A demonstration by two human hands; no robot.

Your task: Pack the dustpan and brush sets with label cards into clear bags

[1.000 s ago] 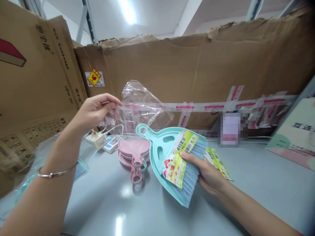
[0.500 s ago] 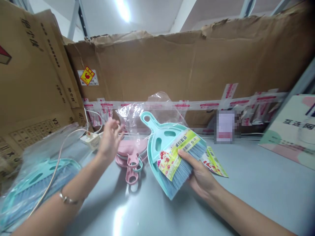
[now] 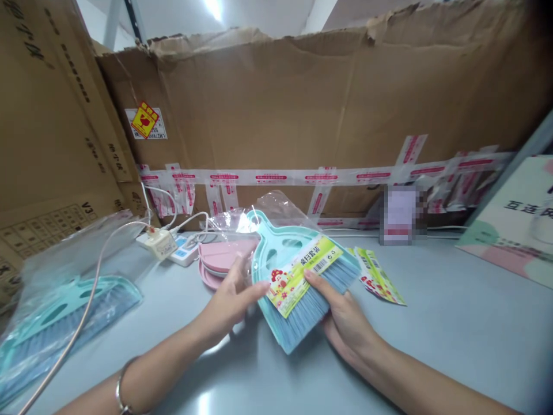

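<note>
A mint-green dustpan with a blue-bristled brush [image 3: 309, 314] nested in it is tilted above the table, its handle pointing up and left. A yellow-green printed label [image 3: 298, 282] wraps across the set. My right hand [image 3: 345, 323] grips its lower right side, thumb on the label, fingers hidden underneath. At the left rim is my left hand [image 3: 228, 302], thumb over the edge and the other fingers partly hidden behind. Clear plastic film [image 3: 276, 204] surrounds the handle. Pink dustpans [image 3: 216, 256] lie stacked behind my left hand.
Another mint dustpan and brush in a clear bag [image 3: 78, 311] lies at left, a cable [image 3: 88, 300] across it. Loose printed labels [image 3: 380, 279] lie at right. A power strip [image 3: 184, 251] and large cardboard box [image 3: 268, 109] stand behind, a printed board [image 3: 514, 225] at far right.
My left hand has come down from the raised position to the dustpan's left rim. The set has shifted slightly left and lower in view, with my right hand still holding it.
</note>
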